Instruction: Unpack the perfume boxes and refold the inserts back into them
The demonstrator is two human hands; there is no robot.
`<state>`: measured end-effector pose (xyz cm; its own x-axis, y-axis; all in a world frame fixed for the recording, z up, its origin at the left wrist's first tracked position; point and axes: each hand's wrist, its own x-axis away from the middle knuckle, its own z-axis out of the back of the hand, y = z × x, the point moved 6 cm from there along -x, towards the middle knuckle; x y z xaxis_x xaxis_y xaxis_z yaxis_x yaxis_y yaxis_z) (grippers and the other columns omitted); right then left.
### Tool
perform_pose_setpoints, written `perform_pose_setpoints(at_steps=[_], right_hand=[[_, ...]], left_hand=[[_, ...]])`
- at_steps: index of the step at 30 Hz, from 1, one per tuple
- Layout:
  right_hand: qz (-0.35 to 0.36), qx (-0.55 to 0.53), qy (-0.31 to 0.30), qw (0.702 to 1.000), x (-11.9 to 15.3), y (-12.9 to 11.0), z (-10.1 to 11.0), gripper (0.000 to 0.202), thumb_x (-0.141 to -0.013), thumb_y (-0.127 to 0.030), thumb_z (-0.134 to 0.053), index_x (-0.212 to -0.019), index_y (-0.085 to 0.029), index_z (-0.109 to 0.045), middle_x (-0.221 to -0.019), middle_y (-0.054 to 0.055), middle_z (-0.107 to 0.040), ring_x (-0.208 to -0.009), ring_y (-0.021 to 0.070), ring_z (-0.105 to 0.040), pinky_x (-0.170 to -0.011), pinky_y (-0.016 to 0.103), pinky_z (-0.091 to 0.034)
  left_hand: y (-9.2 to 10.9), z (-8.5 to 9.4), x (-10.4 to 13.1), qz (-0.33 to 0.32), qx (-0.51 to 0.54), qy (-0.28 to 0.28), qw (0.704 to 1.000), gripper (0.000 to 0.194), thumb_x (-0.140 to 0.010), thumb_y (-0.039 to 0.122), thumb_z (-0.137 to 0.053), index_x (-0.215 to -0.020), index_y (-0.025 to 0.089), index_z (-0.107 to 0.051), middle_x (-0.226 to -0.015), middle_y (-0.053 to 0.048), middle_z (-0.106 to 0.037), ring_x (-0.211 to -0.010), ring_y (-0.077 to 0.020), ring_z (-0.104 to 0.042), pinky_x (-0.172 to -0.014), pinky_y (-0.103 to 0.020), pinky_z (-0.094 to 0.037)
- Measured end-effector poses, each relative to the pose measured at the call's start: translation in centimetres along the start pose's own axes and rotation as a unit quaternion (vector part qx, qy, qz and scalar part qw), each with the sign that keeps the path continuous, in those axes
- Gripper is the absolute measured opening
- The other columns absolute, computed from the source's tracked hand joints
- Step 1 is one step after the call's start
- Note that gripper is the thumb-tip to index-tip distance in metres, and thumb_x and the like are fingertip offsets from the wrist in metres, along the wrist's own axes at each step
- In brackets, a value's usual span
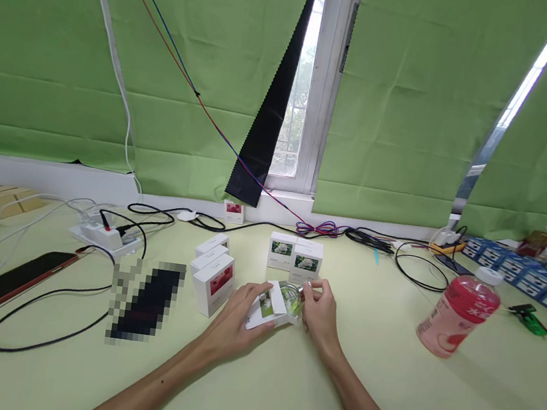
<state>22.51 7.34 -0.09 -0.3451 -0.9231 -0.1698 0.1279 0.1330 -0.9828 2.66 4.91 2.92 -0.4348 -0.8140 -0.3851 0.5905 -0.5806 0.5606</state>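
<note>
My left hand [239, 311] is wrapped round a small white box [265, 305] with a white-flower picture, tilted low over the table. From the box's opened right end a clear round container [292, 296] with green inside shows partway out. The fingers of my right hand [319, 308] are closed on this container's right edge. Just behind my hands stand white boxes with white-flower pictures [306, 263]. Left of them is a row of white boxes with red-flower pictures [213, 284].
A pink drink bottle [461, 314] stands to the right, near a green clip-like tool [530, 321] and several blue boxes [522, 268]. On the left lie phones [14, 280], a power strip [106, 233] and looped black cable [33, 348]. Coiled wires [318, 228] run along the wall.
</note>
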Motion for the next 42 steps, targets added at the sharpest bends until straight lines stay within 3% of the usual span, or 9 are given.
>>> perform_pose_setpoints(at_steps=[10,17,36,42], right_hand=[[-0.030,-0.052,-0.012,0.998,-0.41,0.58,-0.38,0.032,-0.080,-0.052,-0.059,-0.085,-0.024,-0.043,-0.050,-0.006,-0.060,-0.027,0.0103,-0.038,-0.028,0.022,-0.027],[-0.015,-0.032,-0.020,0.999,-0.33,0.52,-0.32,0.032,-0.081,-0.053,-0.058,-0.086,-0.022,-0.052,-0.049,-0.005,-0.060,-0.029,0.0106,-0.040,-0.030,0.022,-0.031],[0.015,-0.029,-0.045,0.998,-0.44,0.31,-0.56,0.038,-0.082,-0.060,-0.056,-0.083,-0.022,-0.050,-0.051,-0.004,-0.060,-0.033,0.0113,-0.042,-0.034,0.022,-0.031],[0.017,-0.034,-0.039,0.999,-0.45,0.22,-0.51,0.042,-0.080,-0.064,-0.058,-0.080,-0.023,-0.050,-0.059,-0.001,-0.065,-0.039,0.0145,-0.051,-0.036,0.024,-0.035]], left_hand=[[0.07,-0.01,-0.02,0.009,0.002,-0.009,1.000,0.055,-0.088,0.042,-0.062,-0.137,0.030,-0.042,-0.132,-0.008,-0.057,-0.122,-0.0266,-0.053,-0.101,-0.042,-0.046],[-0.04,-0.07,0.04,0.007,0.012,-0.019,1.000,0.056,-0.088,0.042,-0.062,-0.139,0.030,-0.041,-0.133,-0.009,-0.056,-0.123,-0.0275,-0.053,-0.100,-0.043,-0.046],[0.19,0.12,0.07,0.004,0.019,-0.012,1.000,0.057,-0.085,0.039,-0.064,-0.138,0.029,-0.043,-0.132,-0.008,-0.058,-0.120,-0.0270,-0.056,-0.099,-0.042,-0.048],[-0.04,-0.15,0.05,0.006,0.020,-0.017,1.000,0.057,-0.087,0.040,-0.063,-0.139,0.029,-0.041,-0.134,-0.009,-0.056,-0.122,-0.0273,-0.054,-0.101,-0.043,-0.046]])
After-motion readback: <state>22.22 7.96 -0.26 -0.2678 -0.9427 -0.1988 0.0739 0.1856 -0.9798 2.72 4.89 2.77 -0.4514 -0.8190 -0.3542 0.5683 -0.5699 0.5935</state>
